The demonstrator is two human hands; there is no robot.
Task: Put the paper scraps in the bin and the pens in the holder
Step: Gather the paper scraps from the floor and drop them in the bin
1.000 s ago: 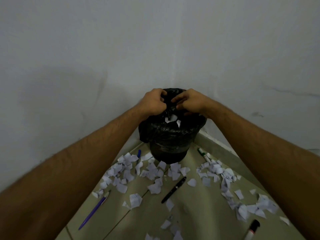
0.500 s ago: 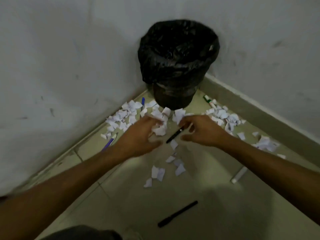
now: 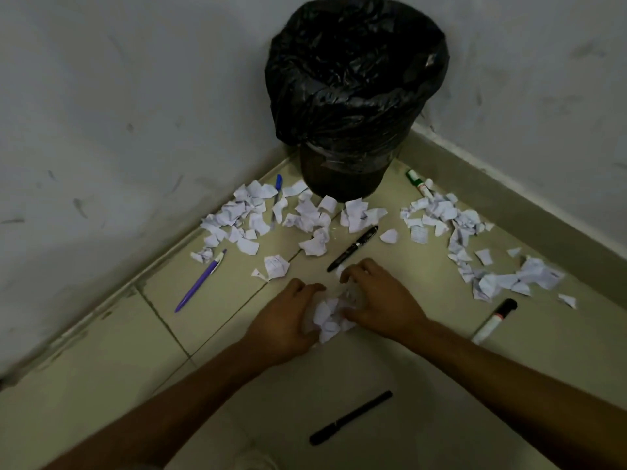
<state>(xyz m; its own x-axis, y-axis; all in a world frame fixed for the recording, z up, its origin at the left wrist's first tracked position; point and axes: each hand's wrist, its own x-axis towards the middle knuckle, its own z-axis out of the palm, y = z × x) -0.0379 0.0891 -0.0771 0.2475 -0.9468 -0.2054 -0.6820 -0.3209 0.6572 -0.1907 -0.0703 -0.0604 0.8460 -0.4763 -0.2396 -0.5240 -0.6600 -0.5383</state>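
A bin [image 3: 356, 79] lined with a black bag stands in the corner of the floor. White paper scraps [image 3: 244, 215] lie scattered in front of it, with more scraps [image 3: 441, 215] to the right. My left hand [image 3: 283, 320] and my right hand [image 3: 380, 300] are low on the floor, cupped towards each other, fingers curled round a bunch of scraps [image 3: 327, 318] between them. A black pen [image 3: 353, 248] lies just beyond my right fingers. No pen holder is in view.
A purple pen [image 3: 200, 281] lies at the left and a blue pen [image 3: 277, 188] by the bin. A green marker [image 3: 419, 183], a black-capped marker [image 3: 495, 320] and another black pen [image 3: 351, 417] lie on the tiles. Walls close in on both sides.
My hands left the bin's mouth and dropped to the floor. They have since drawn nearer to me and now bunch scraps together.
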